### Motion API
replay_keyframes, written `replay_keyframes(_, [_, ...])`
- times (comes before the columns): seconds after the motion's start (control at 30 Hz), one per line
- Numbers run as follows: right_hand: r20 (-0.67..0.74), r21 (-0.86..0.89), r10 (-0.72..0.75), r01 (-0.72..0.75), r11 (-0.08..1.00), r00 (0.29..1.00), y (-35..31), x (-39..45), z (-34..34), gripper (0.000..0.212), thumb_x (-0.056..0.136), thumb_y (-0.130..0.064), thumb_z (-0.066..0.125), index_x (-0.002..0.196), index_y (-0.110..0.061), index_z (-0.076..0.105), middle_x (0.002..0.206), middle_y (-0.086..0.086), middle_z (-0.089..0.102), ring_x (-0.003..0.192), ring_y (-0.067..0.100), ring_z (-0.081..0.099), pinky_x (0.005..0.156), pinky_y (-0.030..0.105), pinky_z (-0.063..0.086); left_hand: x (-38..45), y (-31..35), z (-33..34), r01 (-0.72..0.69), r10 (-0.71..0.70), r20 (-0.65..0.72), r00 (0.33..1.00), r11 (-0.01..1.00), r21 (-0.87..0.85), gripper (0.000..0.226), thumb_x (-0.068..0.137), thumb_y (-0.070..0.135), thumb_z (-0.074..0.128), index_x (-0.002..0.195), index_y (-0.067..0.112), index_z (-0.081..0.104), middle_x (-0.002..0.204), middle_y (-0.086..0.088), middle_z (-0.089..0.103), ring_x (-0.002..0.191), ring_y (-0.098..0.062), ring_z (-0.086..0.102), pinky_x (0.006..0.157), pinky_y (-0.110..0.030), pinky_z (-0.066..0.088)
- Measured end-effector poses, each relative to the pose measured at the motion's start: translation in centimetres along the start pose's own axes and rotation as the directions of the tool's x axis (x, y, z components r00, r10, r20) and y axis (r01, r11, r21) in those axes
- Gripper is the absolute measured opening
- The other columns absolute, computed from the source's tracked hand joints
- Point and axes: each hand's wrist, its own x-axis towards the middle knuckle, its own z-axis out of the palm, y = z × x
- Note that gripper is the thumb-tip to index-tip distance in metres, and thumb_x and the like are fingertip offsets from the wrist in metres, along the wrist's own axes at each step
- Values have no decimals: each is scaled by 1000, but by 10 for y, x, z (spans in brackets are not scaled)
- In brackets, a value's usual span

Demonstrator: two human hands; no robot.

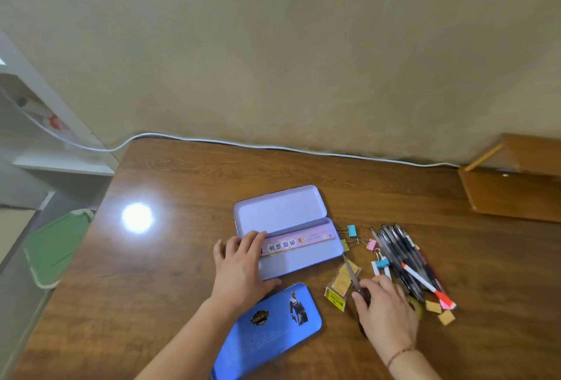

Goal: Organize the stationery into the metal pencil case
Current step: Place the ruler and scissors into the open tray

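The metal pencil case [288,234] lies open at the frame's centre on the wooden surface [188,185], a printed ruler [299,242] already inside. The left hand [239,264] rests spread on its left end, likely steadying it. To its right, the right hand [385,303] curls round the scissors [353,276] beside the pens [406,258] and binder clips [352,231], probably the next item to go in.

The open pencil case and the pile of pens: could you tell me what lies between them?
In the head view, colourful binder clips lie scattered on the table between them.
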Motion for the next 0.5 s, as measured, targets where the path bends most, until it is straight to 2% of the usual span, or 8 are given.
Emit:
replay_keyframes(0.1, [39,192,68,-74,979,997,3,-2,-10,12,81,-51,62,84,-39,60,90,-22,59,78,0,54,51,18,43,-4,0,-4,-4,5,26,1000,1000,-8,104,53,73,70,142,27,42,138,8,50,120,-26,46,107,-56,23])
replay_keyframes(0.17, [87,379,125,-149,913,988,10,-2,-19,18,80,-44,67,71,-31,59,64,-14,63,58,3,59,46,22,46,-10,0,-7,-9,9,13,1000,1000,4,101,57,80,60,142,28,41,143,5,45,123,-27,43,106,-54,23])
replay_keyframes(0.23, [92,521,139,-166,837,986,17,-2,-31,22,79,-40,70,68,-25,59,54,-8,63,50,6,60,45,23,43,-19,2,-11,-10,7,-75,997,999,-45,94,65,81,53,140,27,43,145,2,42,126,-28,38,106,-50,22])
replay_keyframes(0.3, [82,685,120,-143,715,989,16,-2,-42,19,79,-34,73,70,-22,61,57,-7,67,50,6,62,48,25,44,-28,9,-15,-91,58,-184,981,981,-172,83,75,74,53,140,23,45,144,2,43,127,-26,37,107,-44,22])
replay_keyframes(0.37, [96,829,50,-107,548,994,1,-3,-51,14,80,-26,73,75,-17,64,57,-1,67,47,9,59,48,28,41,-37,23,-19,-242,179,-244,953,935,-258,77,80,67,57,139,19,46,141,3,49,125,-21,41,108,-36,25])
replay_keyframes(0.43, [126,910,-38,-100,401,991,-26,-5,-53,11,81,-20,73,81,-12,65,57,7,66,47,15,57,44,28,38,-42,40,-22,-323,259,-228,939,890,-320,78,80,65,62,139,16,47,139,3,51,124,-16,43,110,-25,25])
replay_keyframes(0.5, [162,956,-107,-129,263,981,-55,-9,-50,13,80,-11,73,83,-5,62,61,9,68,50,19,60,40,26,38,-46,53,-22,-314,262,-182,948,870,-381,77,78,60,67,137,14,50,138,2,54,123,-13,45,108,-17,27])
